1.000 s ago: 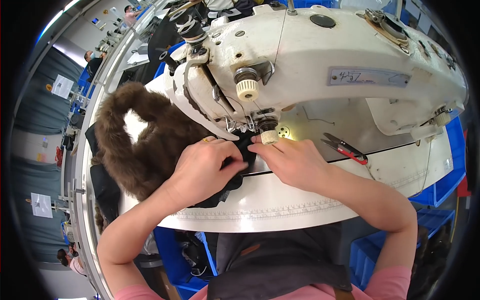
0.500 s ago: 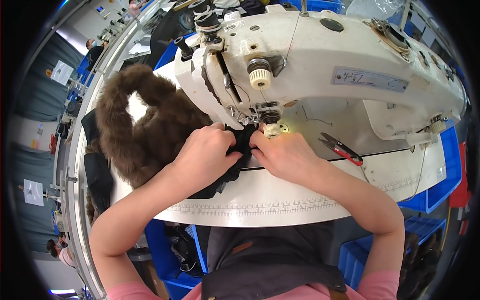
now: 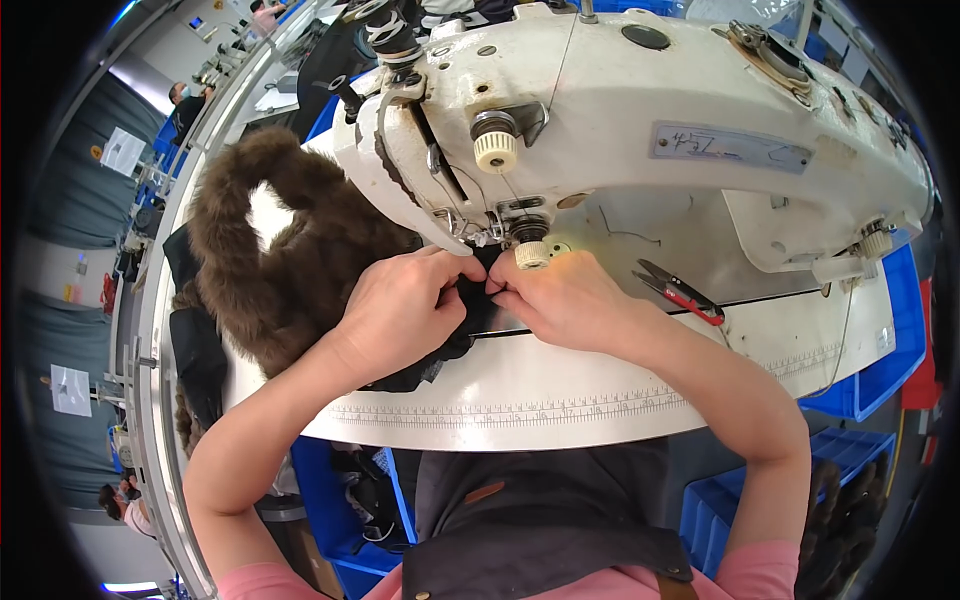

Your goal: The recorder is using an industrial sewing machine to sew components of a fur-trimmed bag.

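Both my hands meet just in front of the needle area of a white sewing machine [image 3: 600, 110]. My left hand [image 3: 405, 300] is closed on black fabric [image 3: 425, 370], thumb and fingers pinching it. From the other side my right hand [image 3: 560, 295] pinches the same fabric near the presser foot, which is mostly hidden behind the fingers. The fabric spreads under my left hand onto the white table. To its left, and seemingly joined to it, lies a brown furry piece [image 3: 270, 250] with a looped, handle-like part.
Red-handled thread snips [image 3: 685, 295] lie on the machine bed to the right. A printed ruler [image 3: 530, 410] runs along the table's front edge. Blue bins [image 3: 735, 500] stand below at right, and another at left. Other people sit far off at left.
My hands have drawn closer together at the fabric, the left one shifting slightly left and down. The machine appears a little farther left in view.
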Demonstrator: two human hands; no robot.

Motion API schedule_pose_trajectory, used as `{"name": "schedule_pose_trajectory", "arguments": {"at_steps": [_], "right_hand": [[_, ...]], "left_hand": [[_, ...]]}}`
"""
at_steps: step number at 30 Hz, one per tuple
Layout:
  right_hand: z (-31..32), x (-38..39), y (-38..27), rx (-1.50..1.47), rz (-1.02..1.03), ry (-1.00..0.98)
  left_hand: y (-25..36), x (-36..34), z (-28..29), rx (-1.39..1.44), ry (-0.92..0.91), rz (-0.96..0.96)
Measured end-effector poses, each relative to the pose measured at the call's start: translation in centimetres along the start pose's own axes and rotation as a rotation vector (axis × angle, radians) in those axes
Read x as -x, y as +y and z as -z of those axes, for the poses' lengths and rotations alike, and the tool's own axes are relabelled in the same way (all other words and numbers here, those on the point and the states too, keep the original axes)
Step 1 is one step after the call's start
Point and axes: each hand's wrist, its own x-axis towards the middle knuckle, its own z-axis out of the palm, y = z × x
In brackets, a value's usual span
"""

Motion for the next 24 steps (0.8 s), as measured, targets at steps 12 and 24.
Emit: {"name": "schedule_pose_trajectory", "arguments": {"at_steps": [12,24], "right_hand": [[-0.9,0.2,-0.6,0.108,-0.050,0.105],[-1.1,2.9,-1.6,0.251,0.302,0.144]], "left_hand": [[0.6,-0.2,1.0,0.030,-0.131,0.072],[-0.1,-0.3,0.3,0.119,-0.036,0.168]]}}
